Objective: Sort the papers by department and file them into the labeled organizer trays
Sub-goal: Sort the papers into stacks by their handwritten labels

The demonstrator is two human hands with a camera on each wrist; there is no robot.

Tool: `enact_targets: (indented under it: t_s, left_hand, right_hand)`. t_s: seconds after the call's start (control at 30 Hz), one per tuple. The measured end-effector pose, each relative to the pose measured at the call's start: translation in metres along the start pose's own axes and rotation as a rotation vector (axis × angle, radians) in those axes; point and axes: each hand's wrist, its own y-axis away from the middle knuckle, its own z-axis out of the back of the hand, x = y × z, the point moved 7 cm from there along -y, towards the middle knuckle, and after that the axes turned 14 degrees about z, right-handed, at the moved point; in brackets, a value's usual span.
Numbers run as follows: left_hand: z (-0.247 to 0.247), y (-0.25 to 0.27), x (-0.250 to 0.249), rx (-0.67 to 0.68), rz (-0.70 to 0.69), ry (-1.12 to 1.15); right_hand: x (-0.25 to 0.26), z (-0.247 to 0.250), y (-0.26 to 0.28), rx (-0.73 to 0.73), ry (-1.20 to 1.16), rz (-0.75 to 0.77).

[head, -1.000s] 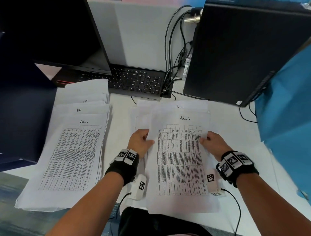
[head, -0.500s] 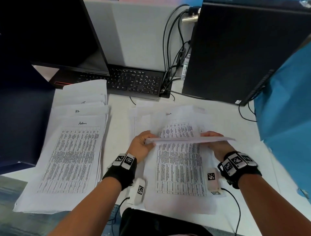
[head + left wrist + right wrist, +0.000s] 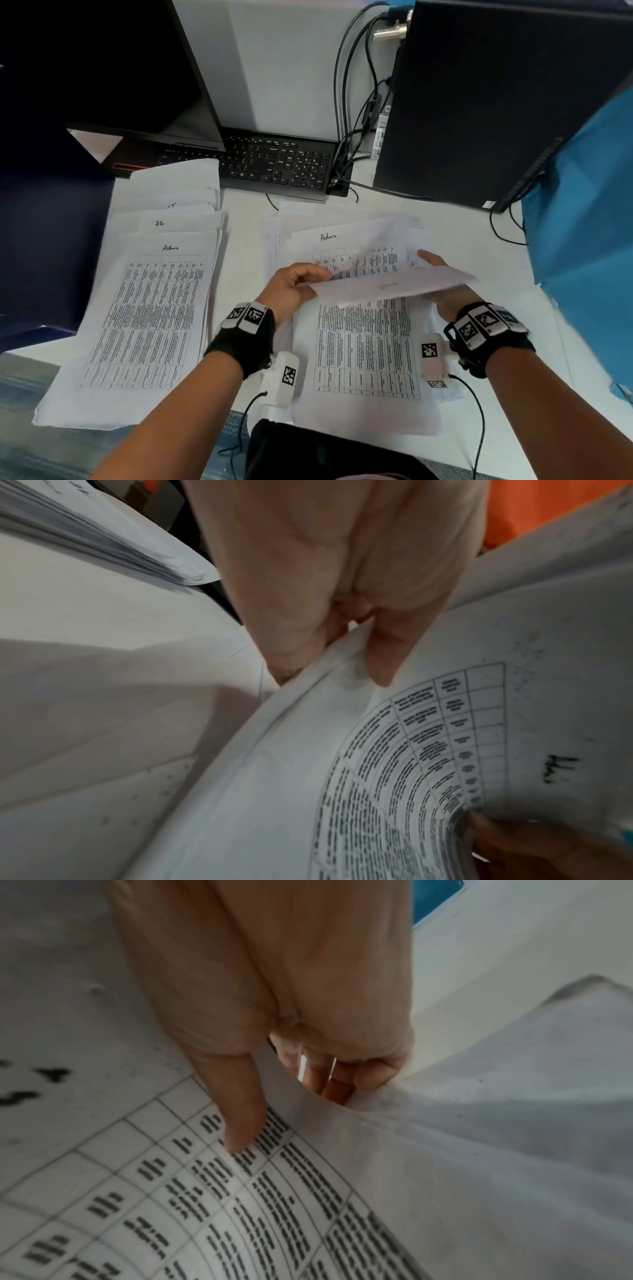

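Both hands lift the top sheet (image 3: pixel 387 286) off the middle pile of printed tables (image 3: pixel 366 349); its far end bends back toward me. My left hand (image 3: pixel 294 284) pinches the sheet's left edge (image 3: pixel 342 653) between thumb and fingers. My right hand (image 3: pixel 442 284) pinches its right edge (image 3: pixel 377 1123), thumb on the printed side. The page beneath (image 3: pixel 329 237) is headed "Admin". On the left lies a stepped pile (image 3: pixel 150 308) with headings "Admin", "HR" and "IT". No organizer trays are in view.
A black keyboard (image 3: pixel 274 164) and a monitor (image 3: pixel 102 68) stand behind the piles. A black computer tower (image 3: pixel 496 102) with cables (image 3: pixel 352 120) is at the back right. A blue cloth (image 3: pixel 589 240) hangs at the right. A dark panel (image 3: pixel 44 222) borders the left.
The top sheet lay flat a second ago. Both hands have raised it and folded its far end toward me, uncovering the "Admin" page below.
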Motion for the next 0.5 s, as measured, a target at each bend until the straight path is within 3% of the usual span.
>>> enact_targets:
  t_s: [0.1,0.27,0.4,0.5]
  left_hand:
    - [-0.001,-0.006,0.006,0.038,0.079,-0.093]
    - [0.002,-0.008,0.004,-0.138,0.084,-0.095]
    - [0.000,-0.005,0.004,-0.074,0.071,-0.005]
    - [0.003,-0.004,0.004,-0.072,0.051,-0.011]
  right_hand:
    - [-0.001,-0.004,-0.001,0.006,0.030,-0.058]
    - [-0.014,-0.004,-0.007,-0.018,0.074,-0.109]
    - [-0.017,-0.004,-0.013,-0.056,-0.030,-0.168]
    - [-0.018,-0.002,-0.006,-0.126,0.069,-0.280]
